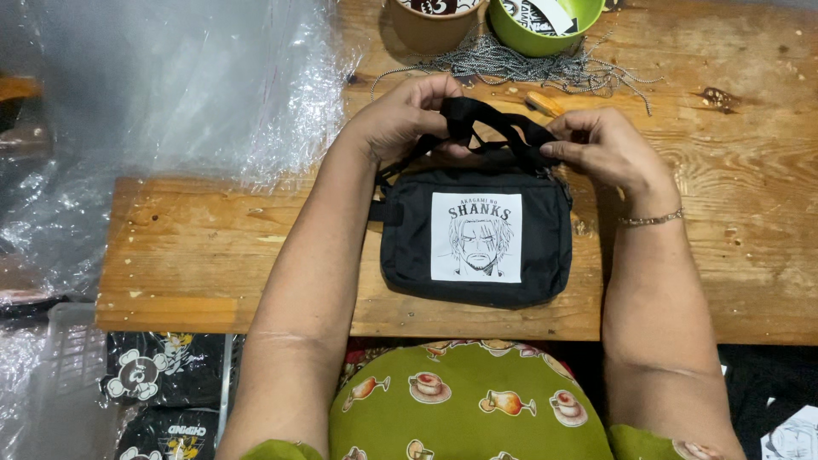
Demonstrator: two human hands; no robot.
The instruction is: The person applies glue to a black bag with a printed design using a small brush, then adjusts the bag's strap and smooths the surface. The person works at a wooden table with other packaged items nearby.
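- Holding the black strap (487, 128) between both hands, you have it bunched just above the top edge of the small black pouch bag (475, 236), which lies flat on the wooden bench (187, 255) near its front edge, straight ahead of your lap.
- Your left hand (407, 115) pinches the strap's left part, fingers closed narrow around the webbing; your right hand (603, 145) pinches the right part close to where the strap meets the bag's top right corner.
- The strap's long axis runs left to right, parallel with the bench's front edge and with the bag's long side; both grips sit on the far side of the bag, about equally near it.
- The bag's white printed patch (476, 236) faces up.
- Beyond your hands, toward the bench's far edge, lie a tangle of grey ball chains (520, 66), a brown cup (430, 24) and a green bowl (545, 24).
- Clear plastic sheeting (170, 94) covers the bench's far left corner.
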